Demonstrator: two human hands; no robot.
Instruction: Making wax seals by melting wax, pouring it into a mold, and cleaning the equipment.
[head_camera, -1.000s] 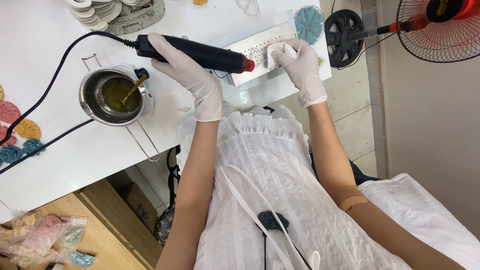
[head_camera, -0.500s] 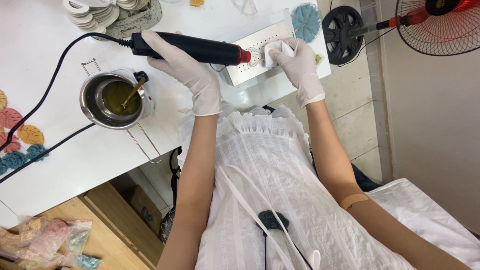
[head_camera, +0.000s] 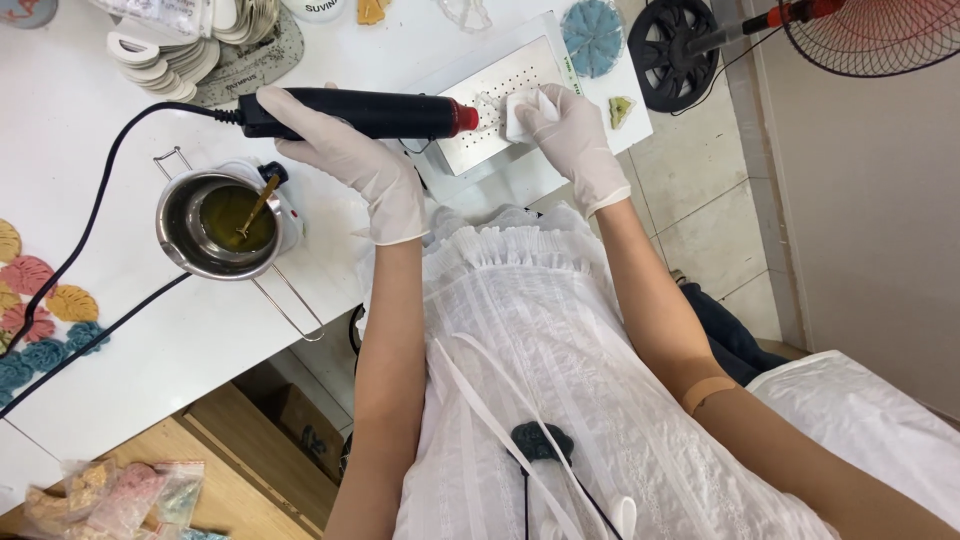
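Observation:
My left hand (head_camera: 350, 160), in a white glove, grips a long black heat tool (head_camera: 350, 112) with a red nozzle that points right at a white perforated plate (head_camera: 490, 120). My right hand (head_camera: 570, 135), also gloved, presses a small white cloth (head_camera: 520, 110) onto the plate just beyond the nozzle tip. The tool's black cord (head_camera: 110, 190) runs off to the left across the white table (head_camera: 130, 340).
A small metal pot (head_camera: 215, 225) of dark yellow liquid with a stick in it sits on a warmer to the left. Coloured leaf shapes (head_camera: 40, 310) lie at the far left, a stack of white pieces (head_camera: 170, 55) at the top. A blue round piece (head_camera: 592, 35) and a fan (head_camera: 870, 35) stand at right.
Both hands and the heat tool sit slightly higher in view; the cloth under my right hand has shifted a little along the plate.

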